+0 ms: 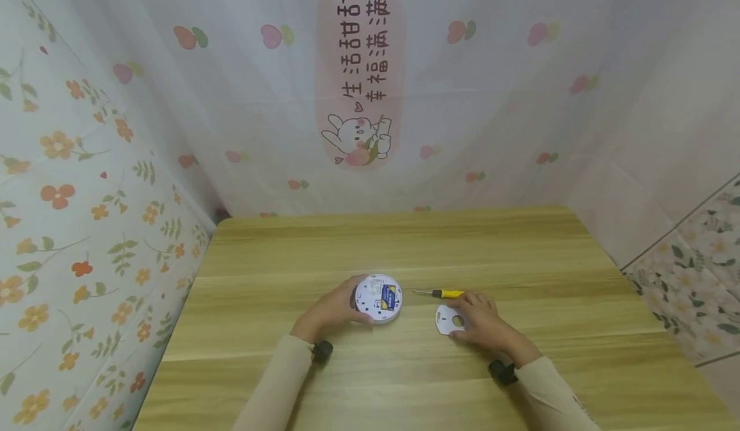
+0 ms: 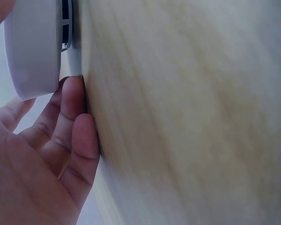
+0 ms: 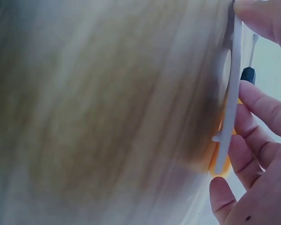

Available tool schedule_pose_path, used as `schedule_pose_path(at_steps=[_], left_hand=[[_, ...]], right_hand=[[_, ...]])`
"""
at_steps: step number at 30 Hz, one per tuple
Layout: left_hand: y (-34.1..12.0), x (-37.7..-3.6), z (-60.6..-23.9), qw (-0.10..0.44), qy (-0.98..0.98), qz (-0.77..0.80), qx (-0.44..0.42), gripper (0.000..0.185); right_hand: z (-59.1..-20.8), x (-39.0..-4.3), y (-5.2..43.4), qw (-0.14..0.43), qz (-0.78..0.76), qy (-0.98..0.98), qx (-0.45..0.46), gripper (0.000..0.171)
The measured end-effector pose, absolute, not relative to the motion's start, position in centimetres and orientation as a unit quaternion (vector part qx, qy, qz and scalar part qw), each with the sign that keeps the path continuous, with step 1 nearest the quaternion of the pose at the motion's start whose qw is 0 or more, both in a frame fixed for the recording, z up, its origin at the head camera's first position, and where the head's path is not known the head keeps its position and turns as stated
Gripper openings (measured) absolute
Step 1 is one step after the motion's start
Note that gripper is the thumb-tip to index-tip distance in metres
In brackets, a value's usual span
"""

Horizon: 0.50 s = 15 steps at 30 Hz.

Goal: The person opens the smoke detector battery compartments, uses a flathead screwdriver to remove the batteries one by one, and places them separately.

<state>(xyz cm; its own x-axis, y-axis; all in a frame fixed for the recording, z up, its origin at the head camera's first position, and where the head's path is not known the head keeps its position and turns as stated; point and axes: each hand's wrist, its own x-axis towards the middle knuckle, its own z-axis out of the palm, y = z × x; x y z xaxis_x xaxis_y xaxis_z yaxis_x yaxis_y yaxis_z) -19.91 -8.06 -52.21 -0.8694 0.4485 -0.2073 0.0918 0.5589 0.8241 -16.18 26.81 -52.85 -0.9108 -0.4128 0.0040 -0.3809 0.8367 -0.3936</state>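
Note:
A round white device [image 1: 378, 297] with a blue-and-white label on top sits on the wooden table [image 1: 405, 245]. My left hand [image 1: 347, 306] grips its left edge; in the left wrist view the device [image 2: 33, 47] is lifted at that side, with my fingers [image 2: 75, 122] against the table beneath it. A flat white round plate [image 1: 448, 320] with a hole lies to the right, and my right hand [image 1: 471, 320] pinches it. In the right wrist view the plate [image 3: 229, 103] is seen edge-on between thumb and fingers [image 3: 260, 105]. A yellow-handled screwdriver [image 1: 442, 293] lies just beyond that hand.
The table stands in a corner, with a floral wall covering [image 1: 87, 225] on the left and a patterned curtain [image 1: 358, 97] behind. Its right edge drops off to a tiled floor [image 1: 694, 270]. Bare wood stretches behind and in front of the hands.

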Motion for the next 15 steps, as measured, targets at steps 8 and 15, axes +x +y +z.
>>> schedule_pose_path(at_steps=[8, 15], left_hand=[[-8.09, -20.04, -52.31, 0.198, 0.858, 0.443, 0.167, 0.106], [-8.07, -20.06, -52.45, 0.198, 0.857, 0.446, 0.165, 0.106]], right_hand=[[-52.95, -16.32, 26.83, 0.048, -0.193, 0.959, -0.203, 0.056], [-52.93, -16.26, 26.69, 0.047, -0.178, 0.959, -0.214, 0.055]])
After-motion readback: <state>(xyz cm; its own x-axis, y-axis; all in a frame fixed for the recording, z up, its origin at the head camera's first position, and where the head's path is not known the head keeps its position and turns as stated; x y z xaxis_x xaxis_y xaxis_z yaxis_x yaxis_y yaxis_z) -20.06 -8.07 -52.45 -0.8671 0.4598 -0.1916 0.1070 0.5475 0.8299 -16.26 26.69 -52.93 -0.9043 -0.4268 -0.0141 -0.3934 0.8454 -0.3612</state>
